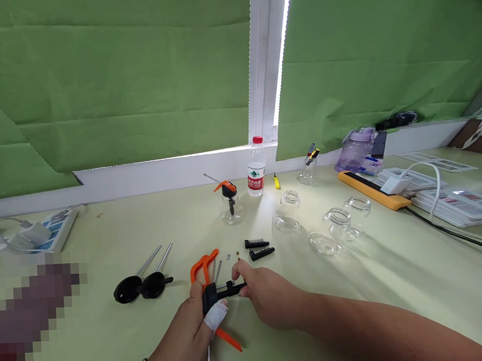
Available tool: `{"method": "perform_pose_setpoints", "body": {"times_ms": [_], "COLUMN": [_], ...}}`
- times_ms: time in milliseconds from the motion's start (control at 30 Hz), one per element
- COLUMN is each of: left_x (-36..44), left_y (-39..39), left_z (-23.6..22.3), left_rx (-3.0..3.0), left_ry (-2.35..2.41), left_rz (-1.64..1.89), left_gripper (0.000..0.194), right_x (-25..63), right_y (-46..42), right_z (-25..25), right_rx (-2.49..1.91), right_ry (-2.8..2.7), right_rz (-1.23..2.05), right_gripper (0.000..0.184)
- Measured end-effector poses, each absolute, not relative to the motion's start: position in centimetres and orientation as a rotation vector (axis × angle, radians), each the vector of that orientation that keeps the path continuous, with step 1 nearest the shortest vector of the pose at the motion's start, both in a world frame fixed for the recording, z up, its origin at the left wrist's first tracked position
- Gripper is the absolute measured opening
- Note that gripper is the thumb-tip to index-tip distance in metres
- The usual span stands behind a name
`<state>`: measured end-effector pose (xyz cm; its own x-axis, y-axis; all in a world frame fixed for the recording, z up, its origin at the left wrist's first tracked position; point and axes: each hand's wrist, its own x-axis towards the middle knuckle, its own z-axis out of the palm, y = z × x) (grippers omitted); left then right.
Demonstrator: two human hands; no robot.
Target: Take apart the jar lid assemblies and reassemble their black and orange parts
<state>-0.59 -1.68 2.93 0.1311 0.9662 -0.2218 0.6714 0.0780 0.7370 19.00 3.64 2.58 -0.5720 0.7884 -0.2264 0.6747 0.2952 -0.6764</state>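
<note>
Jointly holding a black mechanism (226, 293), gripped by its thick body in the left hand (187, 318) and pinched at its slim end in the right hand (261, 290), with long axis running nearly crosswise between them and two black spring pieces (262, 253) just beyond the right hand.

Worn on the head, a single camera looks forward and down across the desk (118, 224), showing the left hand (191, 315) and right hand (267, 297) close by at lower centre, with green coverings (139, 89) beyond the far edge.
</note>
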Motion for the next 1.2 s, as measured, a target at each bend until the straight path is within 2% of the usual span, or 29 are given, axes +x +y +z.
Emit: {"method": "perform_pose_setpoints", "body": {"times_ms": [200,467,1200], "left_x": [-0.27,-0.09,-0.21], "left_y": [-1.9,-1.95,-1.74], "left_z": [2.86,3.1,2.83], "left_rx": [1.66,1.699,1.688], "left_ry": [1.626,1.583,1.619], "left_rz": [0.494,0.482,0.483], "left_gripper": [0.044,0.041,0.045], "right_x": [18.93,18.78,18.86], "right_y": [3.55,3.21,3.53], "right_z": [2.57,2.44,2.3], "right_rx": [-1.328,-1.359,-1.372], "right_ry": [-2.479,-2.413,-2.392], "right_rz": [1.09,1.096,1.119], "right_gripper": [0.056,0.048,0.048]}}
